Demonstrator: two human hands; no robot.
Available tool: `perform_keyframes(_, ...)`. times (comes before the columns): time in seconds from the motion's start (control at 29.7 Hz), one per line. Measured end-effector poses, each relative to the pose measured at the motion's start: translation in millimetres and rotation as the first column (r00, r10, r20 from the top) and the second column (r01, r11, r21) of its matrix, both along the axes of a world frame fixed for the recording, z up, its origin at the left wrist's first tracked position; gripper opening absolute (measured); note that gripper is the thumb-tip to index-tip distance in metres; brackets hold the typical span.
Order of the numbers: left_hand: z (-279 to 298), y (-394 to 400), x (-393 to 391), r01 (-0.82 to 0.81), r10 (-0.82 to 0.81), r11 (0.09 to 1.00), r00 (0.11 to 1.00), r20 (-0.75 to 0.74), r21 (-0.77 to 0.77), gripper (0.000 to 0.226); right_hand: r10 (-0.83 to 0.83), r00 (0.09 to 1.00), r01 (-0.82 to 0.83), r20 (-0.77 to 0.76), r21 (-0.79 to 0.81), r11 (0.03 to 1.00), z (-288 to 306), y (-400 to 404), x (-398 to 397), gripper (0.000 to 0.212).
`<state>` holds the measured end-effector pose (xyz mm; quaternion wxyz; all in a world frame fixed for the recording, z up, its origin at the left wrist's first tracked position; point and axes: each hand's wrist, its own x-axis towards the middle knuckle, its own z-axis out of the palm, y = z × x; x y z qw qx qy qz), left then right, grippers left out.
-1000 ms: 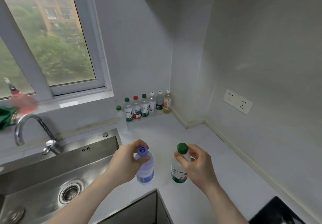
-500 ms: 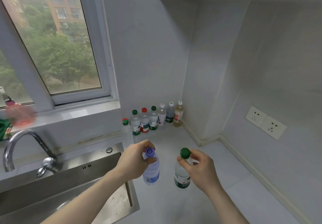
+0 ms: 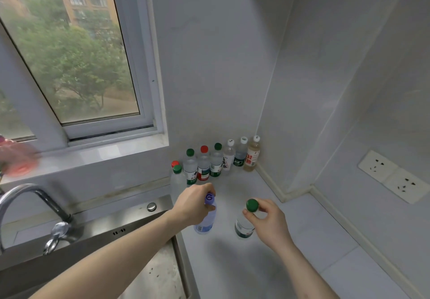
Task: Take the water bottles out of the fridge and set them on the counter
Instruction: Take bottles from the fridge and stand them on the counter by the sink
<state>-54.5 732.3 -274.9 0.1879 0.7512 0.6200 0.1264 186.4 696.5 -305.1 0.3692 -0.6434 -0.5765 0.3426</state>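
Head view: the left hand (image 3: 194, 208) grips the neck of a purple-capped bottle (image 3: 206, 220) and the right hand (image 3: 267, 223) pinches a green-capped bottle (image 3: 244, 225) below its cap, both upright over the worktop (image 3: 314, 240). A row of bottles (image 3: 216, 161) lines the back wall beside the sink (image 3: 116, 233).

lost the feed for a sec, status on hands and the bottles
Left hand grips purple-capped bottle by the neck. Right hand pinches green-capped bottle below its cap. Row of bottles at back wall; counter between is open.
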Motion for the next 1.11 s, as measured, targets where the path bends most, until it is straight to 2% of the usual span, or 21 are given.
perform_keyframes(0.2, -18, 42, -5, -0.014, 0.013, 1.000, 0.998, -0.059, -0.016, 0.031, 0.007, 1.000, -0.006, 0.015, -0.065, 0.998, -13, 35, -11, 0.024)
perform_keyframes(0.71, -36, 128, -20, -0.036, 0.048, 0.999, 0.912, -0.407, 0.039, 0.009, 0.122, 0.991, -0.114, 0.055, -0.120, 0.986, -33, 148, -51, 0.036)
perform_keyframes(0.94, -47, 155, -28, -0.052, 0.063, 0.998, 0.892, -0.448, 0.037, 0.015, 0.171, 0.984, -0.162, 0.044, -0.155, 0.974, -41, 190, -74, 0.043)
perform_keyframes(1.11, -53, 164, -31, -0.068, 0.076, 0.997, 0.911, -0.406, 0.033, 0.016, 0.187, 0.982, -0.178, 0.034, -0.178, 0.968, -45, 209, -91, 0.041)
